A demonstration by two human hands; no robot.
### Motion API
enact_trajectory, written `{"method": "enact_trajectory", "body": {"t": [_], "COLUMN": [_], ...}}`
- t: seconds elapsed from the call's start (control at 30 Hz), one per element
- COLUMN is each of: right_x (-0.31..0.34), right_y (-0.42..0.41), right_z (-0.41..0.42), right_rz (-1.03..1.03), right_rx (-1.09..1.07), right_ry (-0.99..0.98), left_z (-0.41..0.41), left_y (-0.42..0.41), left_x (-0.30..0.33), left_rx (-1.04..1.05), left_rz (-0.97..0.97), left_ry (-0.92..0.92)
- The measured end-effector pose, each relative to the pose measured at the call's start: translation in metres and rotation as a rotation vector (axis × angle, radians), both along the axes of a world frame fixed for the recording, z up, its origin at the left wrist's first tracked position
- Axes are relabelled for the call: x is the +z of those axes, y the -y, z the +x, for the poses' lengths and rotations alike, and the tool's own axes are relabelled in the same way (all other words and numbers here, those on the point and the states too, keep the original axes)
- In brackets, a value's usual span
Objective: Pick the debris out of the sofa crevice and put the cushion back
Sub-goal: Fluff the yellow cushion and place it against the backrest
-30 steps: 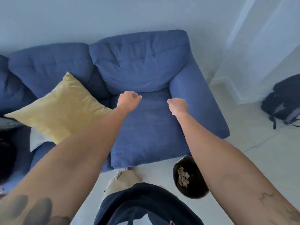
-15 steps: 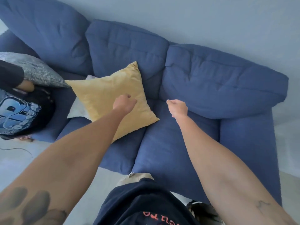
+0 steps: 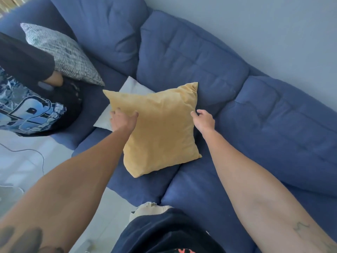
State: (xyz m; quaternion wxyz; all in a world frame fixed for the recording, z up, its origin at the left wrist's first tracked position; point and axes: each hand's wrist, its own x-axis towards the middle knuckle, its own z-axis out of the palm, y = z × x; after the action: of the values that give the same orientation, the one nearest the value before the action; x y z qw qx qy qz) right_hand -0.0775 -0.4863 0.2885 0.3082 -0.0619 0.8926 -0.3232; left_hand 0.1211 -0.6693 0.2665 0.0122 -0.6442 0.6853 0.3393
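both hands (image 3: 124,119) at yellow cushion (image 3: 160,128), blue sofa (image 3: 273,134)

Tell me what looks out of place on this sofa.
The yellow cushion lies tilted across the seam between two seat cushions instead of against the backrest, partly covering a white pillow. The left hand rests on its edge and the right hand is at the opposite edge.

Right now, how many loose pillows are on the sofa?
3: a yellow pillow between the hands, a white pillow partly hidden under it, and a grey patterned pillow at the left. Others may be hidden.
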Motion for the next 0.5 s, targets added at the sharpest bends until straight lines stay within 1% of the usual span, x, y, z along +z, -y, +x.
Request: {"method": "enact_trajectory", "body": {"t": [0.2, 0.37, 0.5], "right_x": [-0.027, -0.042, -0.056], "right_y": [0.04, 0.06, 0.083], "right_z": [-0.023, -0.042, -0.067], "right_rz": [0.059, 0.05, 0.029], "right_rx": [0.053, -0.013, -0.105], "right_ry": [0.042, 0.094, 0.106], "left_z": [-0.006, -0.018, -0.025], "left_y": [0.033, 0.059, 0.069], "left_x": [-0.007, -0.017, -0.033], "left_rx": [0.158, 0.33, 0.366], "left_rz": [0.049, 0.181, 0.18], "left_ry": [0.003, -0.189, -0.209]}}
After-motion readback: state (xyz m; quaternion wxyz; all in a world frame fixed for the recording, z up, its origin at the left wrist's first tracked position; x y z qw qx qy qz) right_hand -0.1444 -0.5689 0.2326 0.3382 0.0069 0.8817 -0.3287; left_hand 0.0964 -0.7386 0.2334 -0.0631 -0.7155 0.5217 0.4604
